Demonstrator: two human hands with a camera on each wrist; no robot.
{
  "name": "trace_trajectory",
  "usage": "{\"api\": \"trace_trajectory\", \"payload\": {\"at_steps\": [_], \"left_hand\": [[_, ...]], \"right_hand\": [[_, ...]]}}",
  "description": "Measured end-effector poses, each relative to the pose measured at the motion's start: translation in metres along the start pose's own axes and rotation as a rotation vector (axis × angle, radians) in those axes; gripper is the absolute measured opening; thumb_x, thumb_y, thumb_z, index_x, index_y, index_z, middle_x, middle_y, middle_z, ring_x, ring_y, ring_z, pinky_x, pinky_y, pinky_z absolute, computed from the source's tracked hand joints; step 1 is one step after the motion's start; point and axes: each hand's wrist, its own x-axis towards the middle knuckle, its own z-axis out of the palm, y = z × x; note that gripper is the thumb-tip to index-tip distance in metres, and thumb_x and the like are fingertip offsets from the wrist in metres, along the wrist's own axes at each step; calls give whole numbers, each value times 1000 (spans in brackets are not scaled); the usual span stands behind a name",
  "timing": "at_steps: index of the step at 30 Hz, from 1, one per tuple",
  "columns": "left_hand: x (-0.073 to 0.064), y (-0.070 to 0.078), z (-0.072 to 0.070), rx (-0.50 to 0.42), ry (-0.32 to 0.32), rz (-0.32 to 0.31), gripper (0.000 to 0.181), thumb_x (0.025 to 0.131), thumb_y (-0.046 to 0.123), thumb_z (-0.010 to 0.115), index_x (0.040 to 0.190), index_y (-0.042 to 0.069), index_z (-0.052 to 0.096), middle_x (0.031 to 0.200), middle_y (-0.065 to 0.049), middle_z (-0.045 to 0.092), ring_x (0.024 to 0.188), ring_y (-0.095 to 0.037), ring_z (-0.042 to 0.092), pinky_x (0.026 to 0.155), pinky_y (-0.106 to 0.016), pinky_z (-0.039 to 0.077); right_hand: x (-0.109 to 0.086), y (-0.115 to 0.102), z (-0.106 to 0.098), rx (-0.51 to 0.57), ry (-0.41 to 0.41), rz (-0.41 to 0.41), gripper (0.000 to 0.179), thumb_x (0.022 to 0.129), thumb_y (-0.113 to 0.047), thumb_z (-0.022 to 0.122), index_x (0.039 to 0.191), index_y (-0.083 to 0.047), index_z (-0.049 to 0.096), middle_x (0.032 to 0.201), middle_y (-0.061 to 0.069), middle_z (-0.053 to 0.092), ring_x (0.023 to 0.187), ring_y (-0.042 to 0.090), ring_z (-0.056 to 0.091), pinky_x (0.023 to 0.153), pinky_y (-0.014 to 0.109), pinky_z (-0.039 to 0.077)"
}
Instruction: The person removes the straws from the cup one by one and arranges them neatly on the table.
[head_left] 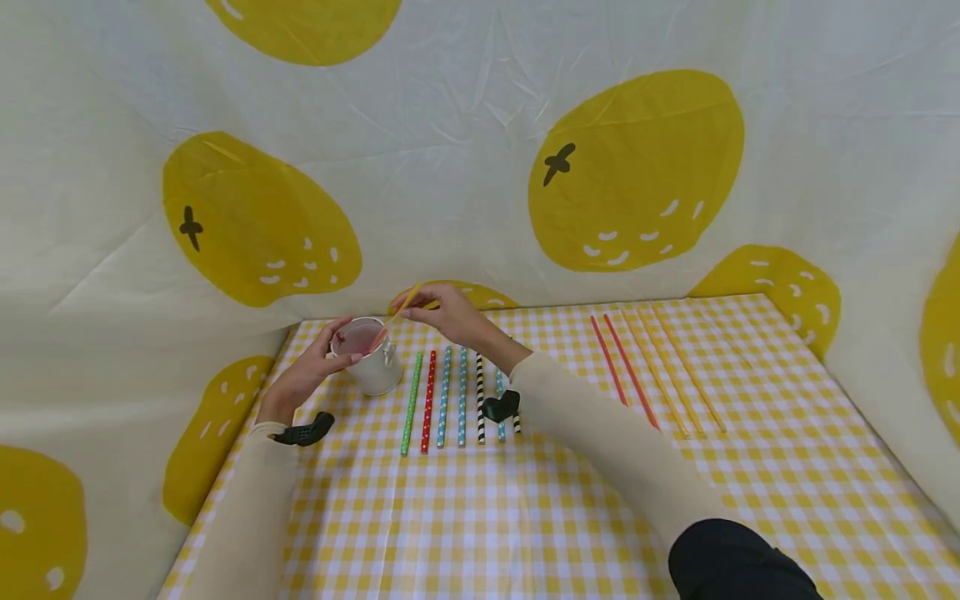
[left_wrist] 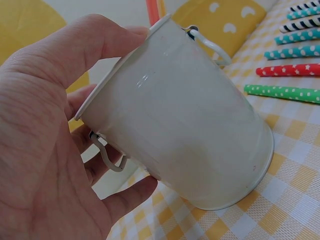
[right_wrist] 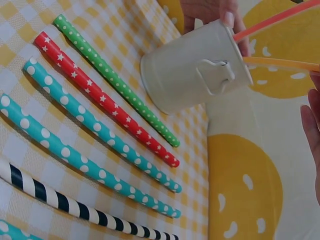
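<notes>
A small white metal bucket [head_left: 377, 375] is near the back left of the table. My left hand [head_left: 306, 377] grips its rim, the thumb [left_wrist: 105, 40] over the edge and the fingers round the side. With fingertips at the upper part of a yellow straw [right_wrist: 280, 63], my right hand [head_left: 450, 315] pinches it above the bucket, its lower end inside the mouth. A plain red straw [right_wrist: 275, 21] also sticks out of the bucket.
Right of the bucket lies a row of patterned paper straws: green dotted [head_left: 412, 404], red starred [head_left: 428, 402], several blue dotted [head_left: 461, 398] and black-striped [head_left: 481, 400]. Farther right lie plain red straws [head_left: 630, 372] and yellow straws [head_left: 690, 369]. A fruit-print curtain [head_left: 450, 192] hangs behind.
</notes>
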Motion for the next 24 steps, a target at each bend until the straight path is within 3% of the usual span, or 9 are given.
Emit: {"api": "trace_trajectory", "payload": {"at_steps": [5,12,16,24], "left_hand": [[-1,-1,-1,0,-10,12,83,103,25,63,165,19,8,168,-13,-1,152,-38,9,114,-62,24],[-1,-1,-1,-9,-10,9,83,102,23,63,165,20,8,168,-13,0,152,-38,9,114,-62,24],[-1,0,-1,-10,-15,12,83,103,23,63,165,20,7,167,-14,1,151,-40,12,113,-62,24],[-1,0,-3,-5,-10,13,84,103,22,63,165,17,7,167,-14,2,151,-39,12,113,-63,24]], "right_hand": [[-6,-7,-12,10,41,23,16,98,-19,68,109,-9,75,120,5,72,103,20,66,90,35,54],[-13,-18,-32,14,101,2,20,99,-19,68,115,-10,75,116,6,73,103,29,66,89,47,54],[-18,-25,-45,2,129,-24,21,99,-19,68,117,-11,75,116,10,72,102,28,66,88,47,54],[-26,-34,-65,-31,179,-46,20,99,-22,68,117,-16,74,112,1,73,101,20,65,84,36,55]]}}
